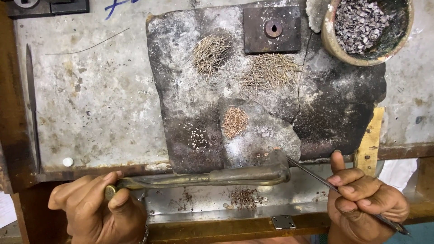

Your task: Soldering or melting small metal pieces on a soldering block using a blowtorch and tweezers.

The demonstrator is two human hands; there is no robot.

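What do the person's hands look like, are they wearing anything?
Both hands are bare, with no gloves and no sleeves in view. The left hand has a beaded metal band at the wrist. The right hand wears nothing visible.

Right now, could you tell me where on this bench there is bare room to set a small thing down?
The widest free patch is the grey bench top left of the charred slab, crossed only by a thin wire, with a white bead at its lower edge. The slab is crowded: pin heaps, a square block, a bowl. The left hand and right hand take the front edge.
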